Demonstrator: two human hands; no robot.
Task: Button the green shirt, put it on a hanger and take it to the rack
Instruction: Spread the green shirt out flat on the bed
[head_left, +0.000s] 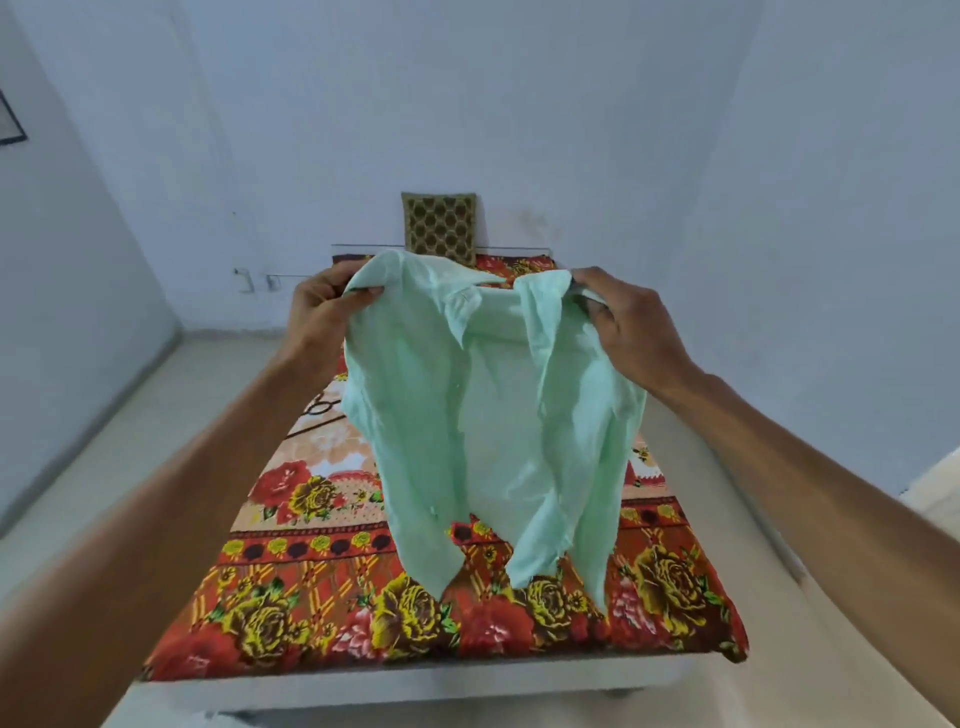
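1. So, the bed (322, 597) is the biggest thing in front of me. It is covered by a red and yellow floral spread and runs away from me to the far wall. Everything else I place against it. No hanger lies on the part of the bed I can see, and no rack shows anywhere around it. I judge both later steps are yet to come, and I will have to look elsewhere for those things.

2. Above the middle of the bed hangs the green shirt (426, 395), held up by its shoulders with the front facing me. Its two front edges hang apart, with small buttons showing down one edge, so none of the buttoning looks done. The hem tips droop toward the near end of the bed. I cannot tell whether they touch the spread.

3. My left hand (322, 317) grips one shoulder of the shirt, fingers curled round the cloth. My right hand (628, 322) pinches the other shoulder beside the collar. With both hands busy, I judge I need to lay the shirt flat on the bed to do the buttons.

4. At the bed's far end a patterned cushion (440, 226) stands against the wall, well clear of my work.

5. Left of the bed's far end, small sockets (244, 279) sit low on the wall.
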